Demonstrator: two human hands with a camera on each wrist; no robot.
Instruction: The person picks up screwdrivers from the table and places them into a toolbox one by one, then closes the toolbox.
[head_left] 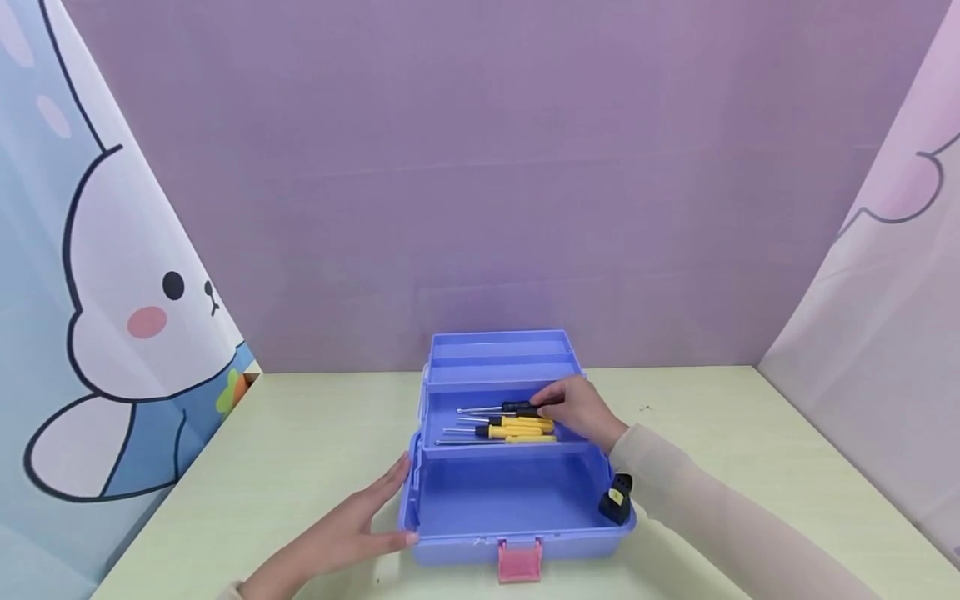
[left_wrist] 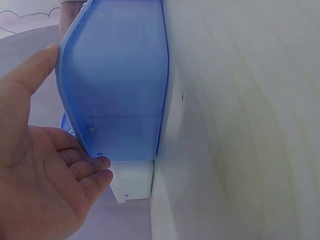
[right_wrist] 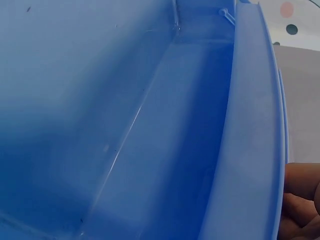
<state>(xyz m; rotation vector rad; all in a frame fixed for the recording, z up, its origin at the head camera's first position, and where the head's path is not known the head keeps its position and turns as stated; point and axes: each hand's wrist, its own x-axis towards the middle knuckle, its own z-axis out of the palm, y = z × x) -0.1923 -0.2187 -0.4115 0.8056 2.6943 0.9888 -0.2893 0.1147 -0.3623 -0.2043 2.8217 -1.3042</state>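
A blue-purple toolbox (head_left: 517, 546) stands with its lid up and a tray raised above its lower bin. In the middle tray (head_left: 442, 400) lie several screwdrivers, some with yellow handles (head_left: 517, 431) and others with black ones. My right hand (head_left: 581, 408) reaches over the tray's right end and pinches a black-handled screwdriver (head_left: 525, 412) by its handle. The toolbox hides that grip in the right wrist view, where only some fingers (right_wrist: 302, 185) show. Fingers spread, my left hand (head_left: 356, 521) touches the toolbox's left side; in the left wrist view its thumb meets the rim.
A pink latch (head_left: 519, 562) hangs on the toolbox's front. By the right rim, below my right wrist, is a small black device (head_left: 617, 500). The pale tabletop (head_left: 315, 433) runs back to a purple curtain (head_left: 510, 183), with a cartoon-printed cloth (head_left: 135, 250) on the left.
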